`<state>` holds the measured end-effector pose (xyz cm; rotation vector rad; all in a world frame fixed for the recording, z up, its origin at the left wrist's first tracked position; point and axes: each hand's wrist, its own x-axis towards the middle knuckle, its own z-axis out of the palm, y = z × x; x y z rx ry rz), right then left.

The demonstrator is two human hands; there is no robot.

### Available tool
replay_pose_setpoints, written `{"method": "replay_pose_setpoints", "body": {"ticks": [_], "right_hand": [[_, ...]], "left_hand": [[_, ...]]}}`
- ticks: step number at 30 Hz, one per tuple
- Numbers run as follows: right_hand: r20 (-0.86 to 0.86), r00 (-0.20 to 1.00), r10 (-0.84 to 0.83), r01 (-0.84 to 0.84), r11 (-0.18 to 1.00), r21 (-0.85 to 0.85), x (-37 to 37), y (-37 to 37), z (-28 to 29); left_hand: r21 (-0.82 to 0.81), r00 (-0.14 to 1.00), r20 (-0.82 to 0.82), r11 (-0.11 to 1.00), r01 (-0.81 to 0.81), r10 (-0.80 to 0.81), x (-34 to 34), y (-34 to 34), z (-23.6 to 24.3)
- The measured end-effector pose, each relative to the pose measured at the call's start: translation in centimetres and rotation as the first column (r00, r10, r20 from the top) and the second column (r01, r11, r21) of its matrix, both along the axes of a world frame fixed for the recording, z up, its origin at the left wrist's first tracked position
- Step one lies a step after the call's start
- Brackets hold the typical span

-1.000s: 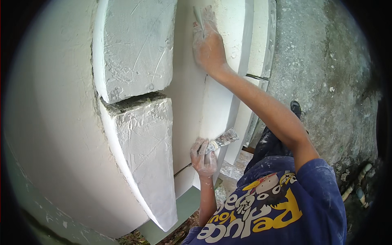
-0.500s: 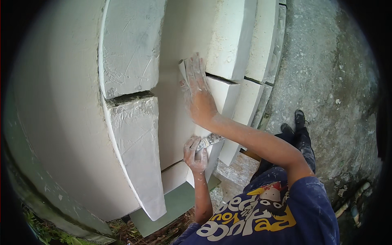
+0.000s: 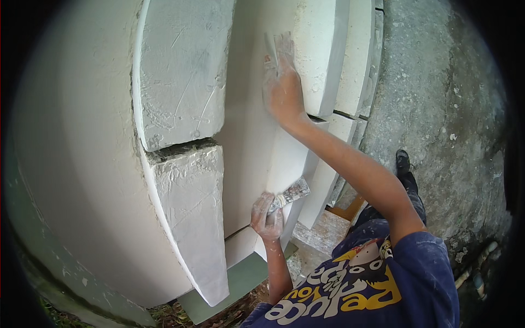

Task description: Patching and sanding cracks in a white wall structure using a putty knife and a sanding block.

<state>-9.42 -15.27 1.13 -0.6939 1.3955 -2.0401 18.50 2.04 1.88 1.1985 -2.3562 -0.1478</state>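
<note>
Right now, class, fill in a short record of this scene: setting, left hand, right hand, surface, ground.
Setting: outdoors, facing a white plastered wall with raised blocks
Left hand: left hand, plaster-smeared, grips a putty knife with its blade away from the wall
Right hand: right hand presses a flat scraper to a recessed panel
Surface: rough raised blocks split by a horizontal groove
Ground: grey concrete, a dark shoe on it

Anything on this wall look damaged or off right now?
Yes: a rough dark gap splits the raised white block from the lower block, with ragged, crumbly plaster edges. Scratch marks also streak the upper face.
</note>
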Motion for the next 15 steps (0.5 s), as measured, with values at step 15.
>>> {"method": "replay_pose_setpoints", "body": {"ticks": [15], "right_hand": [[-0.194, 0.980, 0.054, -0.052, 0.998, 0.018, 5.8, 4.9, 2.2]], "left_hand": [[0.017, 0.999, 0.021, 0.999, -0.037, 0.036, 0.0, 0.1, 0.0]]}}
